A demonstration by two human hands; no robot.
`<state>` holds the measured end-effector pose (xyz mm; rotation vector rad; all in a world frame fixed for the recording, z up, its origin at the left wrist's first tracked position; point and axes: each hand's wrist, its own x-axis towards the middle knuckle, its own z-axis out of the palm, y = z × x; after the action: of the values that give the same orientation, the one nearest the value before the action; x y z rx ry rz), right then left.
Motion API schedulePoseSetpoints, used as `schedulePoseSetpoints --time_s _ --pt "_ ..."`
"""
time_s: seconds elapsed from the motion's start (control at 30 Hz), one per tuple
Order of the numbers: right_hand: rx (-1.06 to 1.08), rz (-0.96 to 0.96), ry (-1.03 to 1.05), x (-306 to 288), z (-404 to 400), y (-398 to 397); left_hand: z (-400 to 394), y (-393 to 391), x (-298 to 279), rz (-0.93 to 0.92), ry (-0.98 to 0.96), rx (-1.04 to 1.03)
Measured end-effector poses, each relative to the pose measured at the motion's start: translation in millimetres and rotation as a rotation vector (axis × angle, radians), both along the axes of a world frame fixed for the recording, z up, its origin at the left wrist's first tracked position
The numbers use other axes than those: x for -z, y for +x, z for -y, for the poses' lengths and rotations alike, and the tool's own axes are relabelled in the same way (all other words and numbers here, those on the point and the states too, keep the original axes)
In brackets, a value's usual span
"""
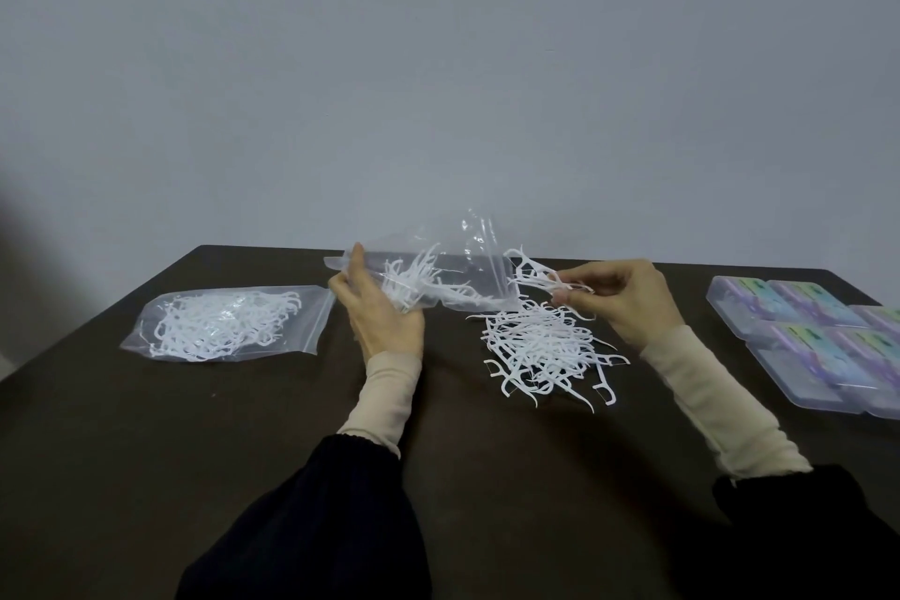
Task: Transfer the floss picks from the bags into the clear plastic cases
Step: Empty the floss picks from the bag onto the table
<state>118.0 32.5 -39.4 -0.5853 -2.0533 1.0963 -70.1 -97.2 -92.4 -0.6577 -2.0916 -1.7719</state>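
Note:
My left hand (377,312) grips the closed end of a clear zip bag (458,258) and holds it lifted and tilted, its open mouth facing right. Some white floss picks still lie inside it. My right hand (628,297) pinches a small bunch of floss picks (540,275) just outside the bag's mouth. Below them a loose pile of floss picks (540,346) lies on the dark table (243,429). A second clear bag full of picks (224,324) lies flat at the left. Several clear plastic cases (818,341) with purple and green inserts lie at the right edge.
A plain grey wall rises behind the table's far edge. Bare dark tabletop stretches in front of the pile and between my two forearms. The cases reach the right edge of the view.

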Motion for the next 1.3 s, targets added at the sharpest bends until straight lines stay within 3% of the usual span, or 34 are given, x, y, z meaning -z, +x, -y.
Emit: schedulePoseSetpoints --time_s 0.2,0.43,0.73,0.9,1.0,1.2,1.3 --pt "0.001 0.152 0.02 13.3 -13.4 4.5 1.8 -2.8 0.2 0.03 0.025 -0.042" --pt "-0.051 0.394 0.285 26.0 -10.9 -3.6 1.4 1.6 -1.5 0.01 -0.001 -0.01" --pt "-0.002 0.283 0.279 25.3 -14.7 -0.9 1.3 4.5 -3.5 0.01 -0.038 0.024" --pt "0.061 0.075 0.296 16.6 -2.8 -2.1 0.8 10.5 -6.8 0.017 -0.045 0.054" --pt "-0.005 -0.021 0.259 6.2 10.2 -4.7 -1.7 16.3 -7.4 -0.024 -0.042 0.084" --pt "-0.06 0.095 0.089 8.7 16.6 -13.9 -5.7 24.3 -8.5 -0.114 0.012 0.117" --pt "-0.228 0.131 -0.159 6.1 19.8 -13.1 -6.0 28.3 -10.1 -0.144 0.023 0.127"
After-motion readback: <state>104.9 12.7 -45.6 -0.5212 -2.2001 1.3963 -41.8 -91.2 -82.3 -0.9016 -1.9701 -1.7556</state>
